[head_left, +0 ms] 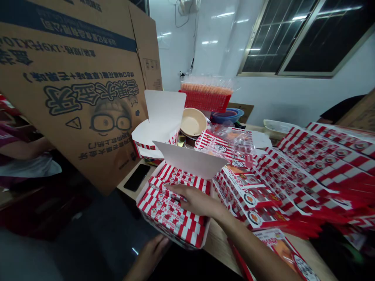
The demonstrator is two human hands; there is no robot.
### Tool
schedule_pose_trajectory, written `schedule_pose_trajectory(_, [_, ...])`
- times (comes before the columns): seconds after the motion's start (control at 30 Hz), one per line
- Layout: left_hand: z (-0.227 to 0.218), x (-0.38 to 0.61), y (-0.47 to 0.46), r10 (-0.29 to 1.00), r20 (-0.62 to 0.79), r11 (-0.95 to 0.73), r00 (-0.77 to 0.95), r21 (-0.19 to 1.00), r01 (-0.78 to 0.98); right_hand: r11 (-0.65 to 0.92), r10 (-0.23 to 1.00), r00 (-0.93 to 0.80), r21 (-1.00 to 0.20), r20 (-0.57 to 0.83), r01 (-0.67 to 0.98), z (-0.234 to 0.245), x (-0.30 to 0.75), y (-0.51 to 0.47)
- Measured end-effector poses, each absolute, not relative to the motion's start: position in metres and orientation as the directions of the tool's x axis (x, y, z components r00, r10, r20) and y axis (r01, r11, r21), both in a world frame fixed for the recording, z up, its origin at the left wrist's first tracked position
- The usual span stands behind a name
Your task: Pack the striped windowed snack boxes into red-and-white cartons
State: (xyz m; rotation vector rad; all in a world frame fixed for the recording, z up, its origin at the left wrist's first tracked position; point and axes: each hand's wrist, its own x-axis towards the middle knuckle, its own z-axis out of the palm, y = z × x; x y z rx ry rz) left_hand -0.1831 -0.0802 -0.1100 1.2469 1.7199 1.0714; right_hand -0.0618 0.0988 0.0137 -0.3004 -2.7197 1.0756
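Note:
An open white-lined carton packed with red-and-white striped small boxes sits in front of me, jutting over the table's near edge. My right hand reaches into it from the right, its fingers closed over a striped pack that sits slightly higher than the rows. Below the carton's front edge, my left hand holds it from underneath; part of its fingers is hidden. The carton's white lid flap stands raised at the back.
A second open white carton stands behind. Striped packs are stacked at right. A black phone lies left on the table. Beyond are a beige bowl, blue basin and red tray. A large cardboard box blocks the left; another person's arm shows beyond.

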Motion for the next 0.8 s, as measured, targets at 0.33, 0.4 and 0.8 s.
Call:
schedule_pose_trajectory(0.33, [-0.023, -0.224, -0.048, 0.813, 0.581, -0.136, -0.028, 0.237, 0.962, 0.705, 0.201, -0.975, -0.705, 0.091, 0.08, 0.025, -0.054, 0.11])
schedule_pose_trajectory(0.4, [-0.028, -0.219, -0.031, 0.819, 0.57, -0.103, 0.059, 0.045, 0.994, 0.701, 0.2, -0.974, -0.71, 0.105, 0.067, 0.026, -0.053, 0.11])
schedule_pose_trajectory(0.8, [-0.039, -0.21, -0.017, 0.917, 0.389, -0.07, 0.091, -0.069, 0.995, 0.655, 0.438, -0.899, -0.677, -0.021, 0.335, -0.011, -0.028, 0.084])
